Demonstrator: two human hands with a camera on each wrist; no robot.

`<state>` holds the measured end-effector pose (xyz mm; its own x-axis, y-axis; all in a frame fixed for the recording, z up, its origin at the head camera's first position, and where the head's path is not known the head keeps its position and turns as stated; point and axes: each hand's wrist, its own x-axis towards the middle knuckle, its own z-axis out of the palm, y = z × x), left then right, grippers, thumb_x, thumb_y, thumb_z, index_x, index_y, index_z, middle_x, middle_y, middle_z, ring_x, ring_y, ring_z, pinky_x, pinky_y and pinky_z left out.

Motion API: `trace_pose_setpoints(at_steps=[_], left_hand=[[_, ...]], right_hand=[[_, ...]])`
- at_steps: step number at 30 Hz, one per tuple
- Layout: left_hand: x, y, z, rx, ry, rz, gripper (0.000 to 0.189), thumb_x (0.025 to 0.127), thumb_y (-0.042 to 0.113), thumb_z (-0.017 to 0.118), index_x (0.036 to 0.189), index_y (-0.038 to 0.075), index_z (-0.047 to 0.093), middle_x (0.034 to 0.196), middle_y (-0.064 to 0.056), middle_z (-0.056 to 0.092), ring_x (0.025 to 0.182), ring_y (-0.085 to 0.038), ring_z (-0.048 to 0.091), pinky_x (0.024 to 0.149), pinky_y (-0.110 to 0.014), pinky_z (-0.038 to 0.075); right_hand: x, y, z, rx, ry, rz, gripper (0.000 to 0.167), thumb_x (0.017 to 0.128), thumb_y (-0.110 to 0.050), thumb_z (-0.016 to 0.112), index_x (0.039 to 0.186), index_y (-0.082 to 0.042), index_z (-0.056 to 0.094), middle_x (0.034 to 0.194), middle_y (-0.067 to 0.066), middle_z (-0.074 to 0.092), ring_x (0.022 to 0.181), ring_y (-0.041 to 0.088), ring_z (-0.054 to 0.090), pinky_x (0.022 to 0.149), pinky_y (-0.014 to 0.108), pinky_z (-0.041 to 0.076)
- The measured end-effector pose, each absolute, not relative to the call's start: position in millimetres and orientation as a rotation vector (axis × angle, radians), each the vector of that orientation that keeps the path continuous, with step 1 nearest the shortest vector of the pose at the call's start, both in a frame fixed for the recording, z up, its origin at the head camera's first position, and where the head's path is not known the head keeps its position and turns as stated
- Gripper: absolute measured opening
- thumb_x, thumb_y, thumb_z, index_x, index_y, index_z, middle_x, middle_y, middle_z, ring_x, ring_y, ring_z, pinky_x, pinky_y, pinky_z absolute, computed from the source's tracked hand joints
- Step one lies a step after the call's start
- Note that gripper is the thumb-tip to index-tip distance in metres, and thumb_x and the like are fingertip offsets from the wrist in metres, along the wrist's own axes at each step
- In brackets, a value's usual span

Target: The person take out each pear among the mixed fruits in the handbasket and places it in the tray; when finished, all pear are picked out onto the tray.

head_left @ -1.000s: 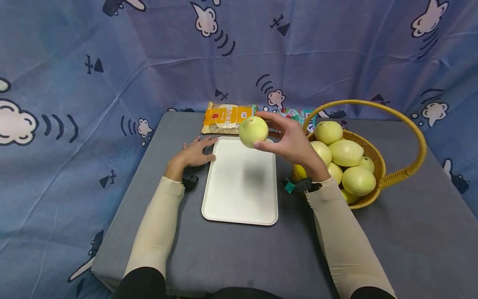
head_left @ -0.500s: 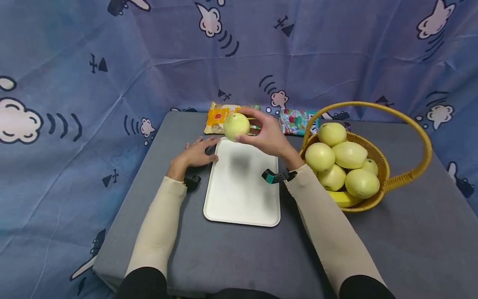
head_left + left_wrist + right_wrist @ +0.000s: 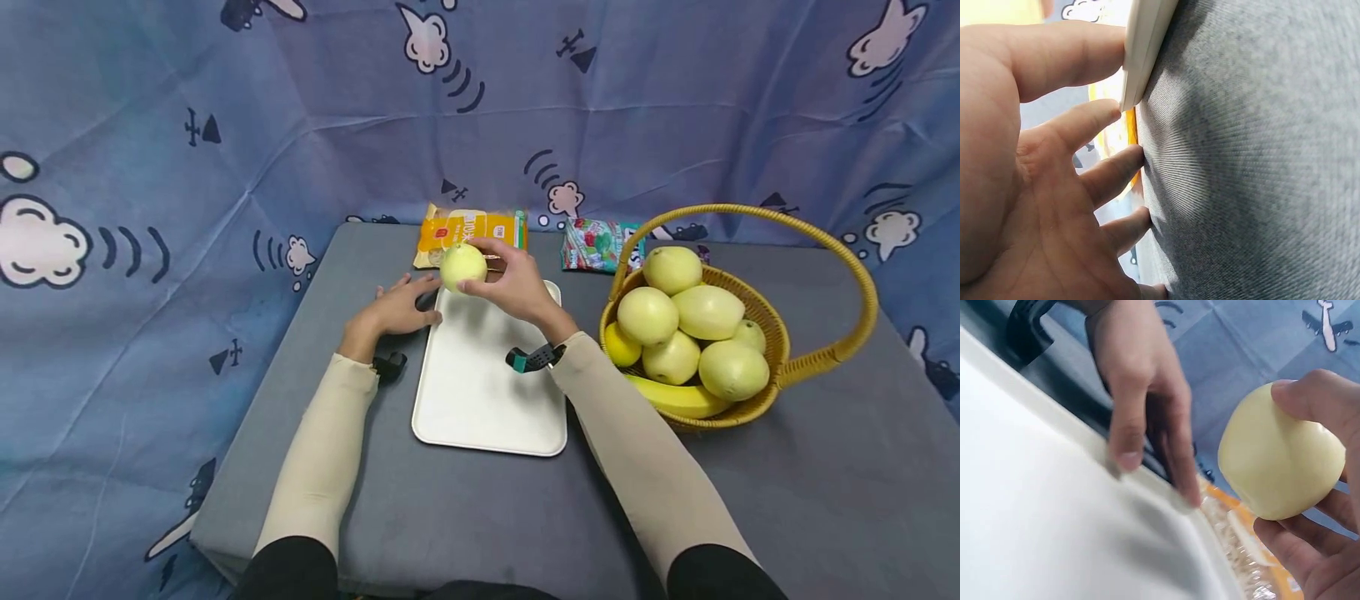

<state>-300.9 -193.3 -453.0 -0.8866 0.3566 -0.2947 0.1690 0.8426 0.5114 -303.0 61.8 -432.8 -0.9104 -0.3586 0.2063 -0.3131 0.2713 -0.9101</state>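
In the head view my right hand [image 3: 513, 283] holds a yellow-green apple [image 3: 462, 266] over the far left corner of the white tray [image 3: 487, 392]. Thumb and fingers grip opposite sides of the apple [image 3: 1279, 453] in the right wrist view, and it hangs above the tray rim. My left hand [image 3: 397, 308] lies at the tray's left edge with its fingers spread. Seen from the left wrist, its thumb and index finger touch the tray's side [image 3: 1147, 50], while other fingertips [image 3: 1132, 156] rest on the grey cloth.
A wicker basket [image 3: 780, 333] with a tall handle stands right of the tray, holding several similar fruits and a banana [image 3: 678, 398]. Behind the tray lie an orange grain packet [image 3: 480, 227] and a colourful packet [image 3: 596, 246]. A patterned blue curtain [image 3: 637, 150] hangs behind the table.
My right hand has carried the apple leftward and slightly down, from above the tray's far right half to its far left corner. The left hand has stayed at the tray's edge.
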Motion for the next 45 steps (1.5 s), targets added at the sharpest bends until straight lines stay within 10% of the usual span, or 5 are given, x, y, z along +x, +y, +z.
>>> trace_pose_setpoints(at_steps=[45], left_hand=[[-299,-194,-455,0.407,2.629,0.717,0.08,0.107,0.038,0.067,0.176,0.023,0.029,0.186,-0.003,0.017,0.173,-0.038,-0.002,0.128,-0.079,-0.011]], right_hand=[[-304,51,-484,-0.614,2.578,-1.677,0.079,0.09,-0.017,0.093,0.159,-0.009,0.055,0.158,0.014,0.06,0.14,0.032,0.065,0.117,0.038,0.054]])
